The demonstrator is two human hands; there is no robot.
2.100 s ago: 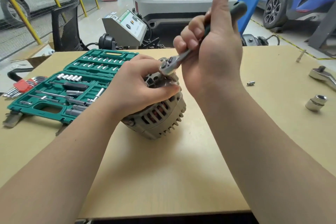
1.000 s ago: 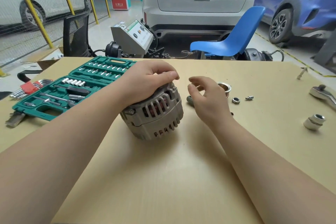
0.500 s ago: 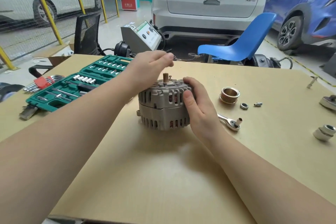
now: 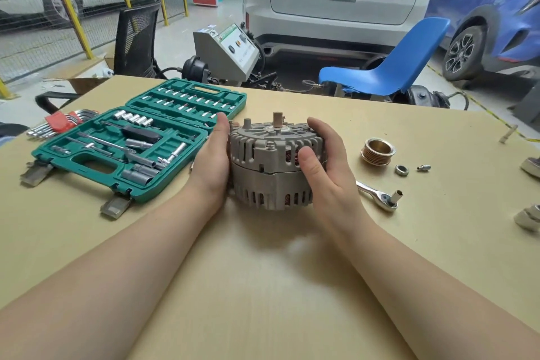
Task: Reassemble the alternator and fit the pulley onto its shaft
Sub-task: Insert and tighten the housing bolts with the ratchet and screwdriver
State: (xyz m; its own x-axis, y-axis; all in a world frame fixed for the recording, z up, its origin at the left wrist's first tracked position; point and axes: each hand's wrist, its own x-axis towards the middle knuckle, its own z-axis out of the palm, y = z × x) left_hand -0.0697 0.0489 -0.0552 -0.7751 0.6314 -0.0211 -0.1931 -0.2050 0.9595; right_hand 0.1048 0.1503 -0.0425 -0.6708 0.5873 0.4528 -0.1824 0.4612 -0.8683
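Note:
The grey alternator (image 4: 271,166) stands upright on the table with its bare shaft (image 4: 277,119) pointing up. My left hand (image 4: 213,158) lies flat against its left side. My right hand (image 4: 321,164) cups its right side, thumb on the front of the housing. The brass grooved pulley (image 4: 377,151) lies on the table to the right, apart from the alternator. Beside the pulley lie a nut (image 4: 401,169) and a small bolt (image 4: 423,167). A ratchet wrench (image 4: 380,196) with a socket lies just right of my right wrist.
An open green socket set case (image 4: 137,140) fills the table's left side, with hex keys (image 4: 58,123) beyond it. Metal parts (image 4: 529,219) sit at the right edge. A blue chair (image 4: 388,73), a grey machine (image 4: 225,52) and parked cars stand behind the table.
The ratchet has been put down on the table. The alternator was turned from tilted to upright, shaft up. My left hand moved from its top to its left side.

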